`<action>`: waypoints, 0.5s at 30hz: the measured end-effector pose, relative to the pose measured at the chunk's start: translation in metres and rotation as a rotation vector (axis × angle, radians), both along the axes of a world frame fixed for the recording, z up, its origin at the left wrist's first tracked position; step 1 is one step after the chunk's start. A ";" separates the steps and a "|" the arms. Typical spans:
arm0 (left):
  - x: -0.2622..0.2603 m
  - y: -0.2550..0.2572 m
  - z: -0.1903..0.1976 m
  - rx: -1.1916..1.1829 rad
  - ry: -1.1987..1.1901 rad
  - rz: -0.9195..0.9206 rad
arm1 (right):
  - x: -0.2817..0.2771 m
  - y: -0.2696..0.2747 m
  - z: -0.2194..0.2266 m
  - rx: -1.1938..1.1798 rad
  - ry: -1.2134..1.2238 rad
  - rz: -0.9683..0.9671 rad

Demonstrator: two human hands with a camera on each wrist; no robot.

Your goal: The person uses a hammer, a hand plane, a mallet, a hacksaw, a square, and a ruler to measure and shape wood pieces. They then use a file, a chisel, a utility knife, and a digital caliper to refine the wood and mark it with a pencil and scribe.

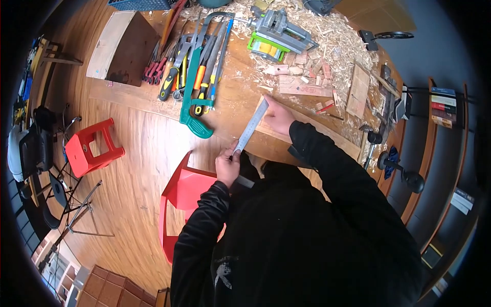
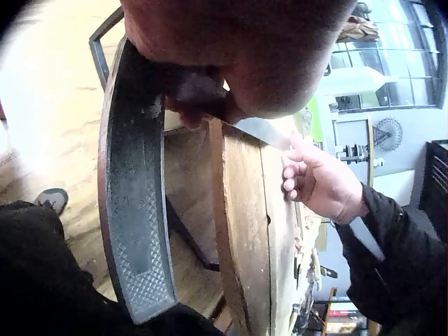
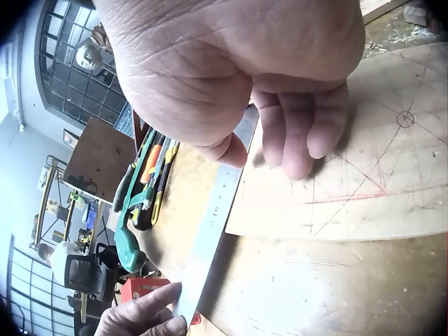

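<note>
Workbench (image 1: 232, 97), ruler (image 1: 251, 126) between hands (image 1: 227, 166) (image 1: 279, 117)

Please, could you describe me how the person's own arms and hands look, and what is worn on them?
The left sleeve and right sleeve are black and long, reaching about to the wrists; the left one shows bunched folds. The left hand and right hand wear no gloves.

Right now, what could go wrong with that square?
The left hand holds the metal square beyond the table edge; a slip might drop it. The board shows no clamp and could shift under the right hand. The green saw lies by the edge; a bump might tip it.
</note>
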State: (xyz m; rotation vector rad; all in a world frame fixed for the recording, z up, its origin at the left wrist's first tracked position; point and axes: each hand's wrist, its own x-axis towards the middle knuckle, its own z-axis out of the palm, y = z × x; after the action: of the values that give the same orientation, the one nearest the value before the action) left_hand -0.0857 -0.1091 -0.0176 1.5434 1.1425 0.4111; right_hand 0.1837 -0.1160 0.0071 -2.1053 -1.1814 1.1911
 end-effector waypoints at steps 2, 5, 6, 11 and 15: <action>0.006 -0.009 0.002 -0.005 0.000 0.040 | 0.001 0.001 -0.001 0.043 0.009 0.002; 0.014 -0.022 0.003 0.057 -0.033 0.092 | 0.003 0.004 0.003 0.052 0.092 -0.019; 0.015 -0.025 0.003 0.053 -0.031 0.095 | 0.004 0.005 0.007 0.029 0.094 -0.006; 0.018 -0.032 -0.001 0.010 -0.053 0.146 | 0.008 0.006 0.009 0.004 0.043 0.063; 0.018 -0.029 0.003 0.055 -0.051 0.139 | 0.009 0.007 0.009 0.020 0.009 0.072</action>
State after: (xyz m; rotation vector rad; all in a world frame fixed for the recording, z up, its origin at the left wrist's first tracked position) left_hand -0.0674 -0.1384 -0.0148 1.4974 1.2110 0.5765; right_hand 0.1931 -0.1089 0.0163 -2.0567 -1.2692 1.2139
